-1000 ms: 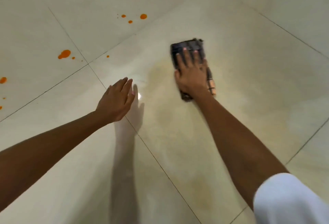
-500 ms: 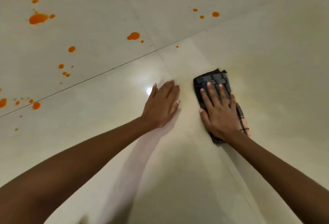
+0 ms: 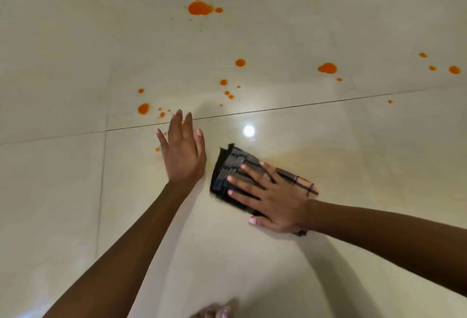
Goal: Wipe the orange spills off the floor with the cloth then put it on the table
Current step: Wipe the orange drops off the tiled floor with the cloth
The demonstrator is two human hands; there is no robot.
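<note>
My right hand (image 3: pixel 273 196) lies flat on the cloth (image 3: pixel 227 168), fingers spread and straight, pressing it to the floor (image 3: pixel 75 191); nothing is pinched. The cloth is a folded dark check piece, its long axis running across me, the dark end poking out past my fingertips to the left and a paler checked corner showing on the far side of my hand. My left hand (image 3: pixel 183 156) is just beside that dark end, fingers straight and together, holding nothing; I can't tell whether it touches the tile or hovers over it. The orange spills (image 3: pixel 143 108) lie ahead and to the left of the cloth, most of them beyond the grout line (image 3: pixel 278 109): a scatter of drops right past my left fingertips, a mid-sized cluster (image 3: pixel 223 82) further on, one big blot (image 3: pixel 200 8) far ahead, another blot (image 3: pixel 327 68) ahead and right, and a few drops at the right edge (image 3: pixel 454 69). So I judge the next stroke is a push forward and leftward. My left hand is nearer those drops and sits between them and the cloth, so it's what stands in the way. A faint yellowish film (image 3: pixel 328 156) marks the tile to the right. No table is in view.
</note>
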